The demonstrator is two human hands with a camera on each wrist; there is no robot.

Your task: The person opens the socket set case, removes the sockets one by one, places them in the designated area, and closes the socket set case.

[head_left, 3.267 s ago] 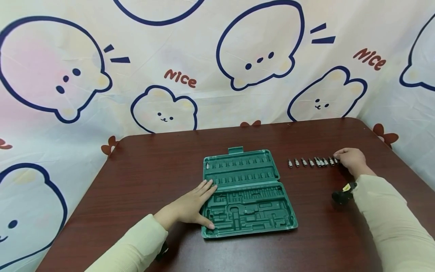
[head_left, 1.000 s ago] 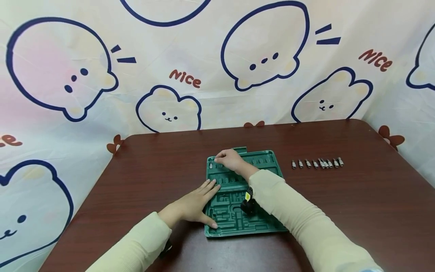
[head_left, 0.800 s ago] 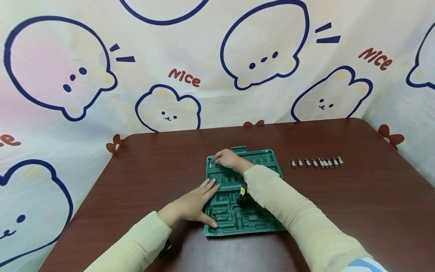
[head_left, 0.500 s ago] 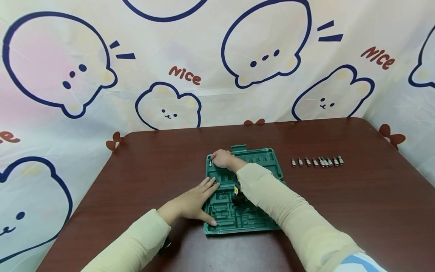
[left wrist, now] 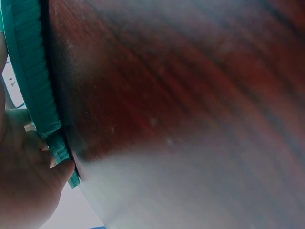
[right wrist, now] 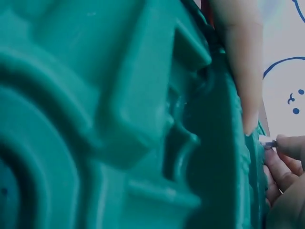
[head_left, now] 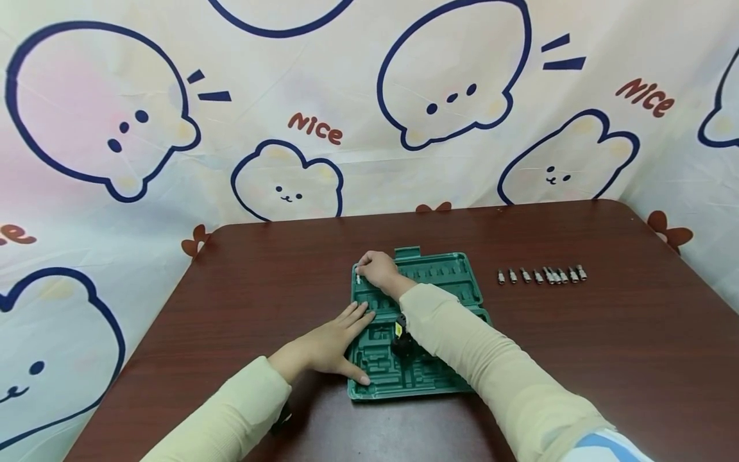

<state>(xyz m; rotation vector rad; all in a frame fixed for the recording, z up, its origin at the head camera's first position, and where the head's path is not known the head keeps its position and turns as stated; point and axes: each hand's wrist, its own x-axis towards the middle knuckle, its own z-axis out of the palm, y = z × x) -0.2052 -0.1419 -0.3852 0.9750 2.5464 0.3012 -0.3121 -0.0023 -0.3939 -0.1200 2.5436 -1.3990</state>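
A green plastic socket case (head_left: pixel 416 378) lies unfolded on the table, its moulded slots facing up. My left hand (head_left: pixel 329 340) rests on its left edge with fingers spread; the left wrist view shows the left thumb (left wrist: pixel 64 171) against the case's rim. My right hand (head_left: pixel 380 271) is over the upper left corner of the far half. In the right wrist view that right hand (right wrist: pixel 286 176) pinches a small silver metal socket (right wrist: pixel 268 141) at the slots. Part of the case is hidden under the right forearm.
Several small metal sockets (head_left: pixel 538 276) stand in a row on the brown table (head_left: pixel 277 269), right of the case. A cartoon-printed cloth (head_left: pixel 358 173) hangs behind the table. A dark wrist camera (head_left: pixel 401 343) hangs over the case from the right sleeve.
My right hand has come from the right end of the socket row to the case's upper left corner, then shifted slightly further left. The left hand stays on the case.
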